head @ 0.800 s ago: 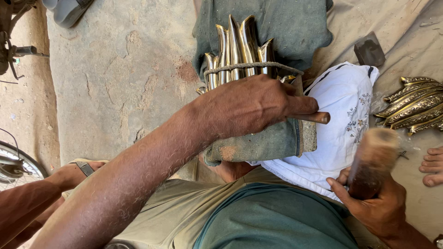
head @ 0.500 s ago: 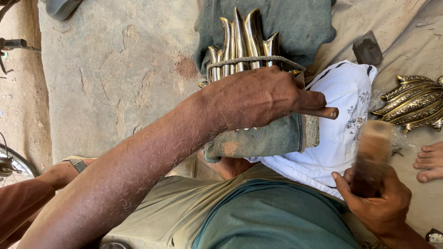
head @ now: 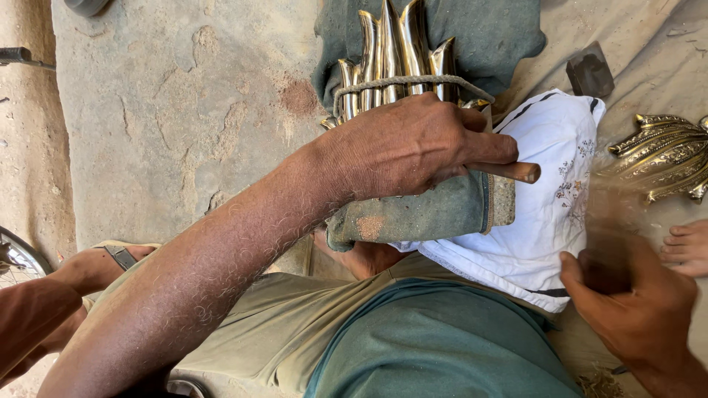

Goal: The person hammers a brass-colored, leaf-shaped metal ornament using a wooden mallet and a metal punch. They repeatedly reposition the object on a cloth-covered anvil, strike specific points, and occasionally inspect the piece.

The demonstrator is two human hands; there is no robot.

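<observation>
My left hand [head: 413, 144] is closed around a brown rod-like tool [head: 512, 172] whose tip sticks out to the right. It rests over a bundle of shiny brass leaf-shaped pieces [head: 394, 55] tied with a rope [head: 413, 83], lying on grey-green cloth [head: 420, 214]. At the lower right my right hand [head: 638, 306] grips a wooden mallet [head: 608, 228], which is motion-blurred. A white cloth [head: 546, 199] lies between the two hands, over my lap.
Another brass leaf-shaped ornament [head: 667, 155] lies at the right edge beside a bare foot [head: 686, 247]. A dark block [head: 590, 70] sits on the beige sheet. Stone floor [head: 169, 110] spreads to the left, with a sandalled foot [head: 110, 262] and a wheel [head: 18, 258] there.
The mallet in my right hand has swung and blurred while the hand dropped lower. My left hand has stayed over the tied brass pieces with the rod.
</observation>
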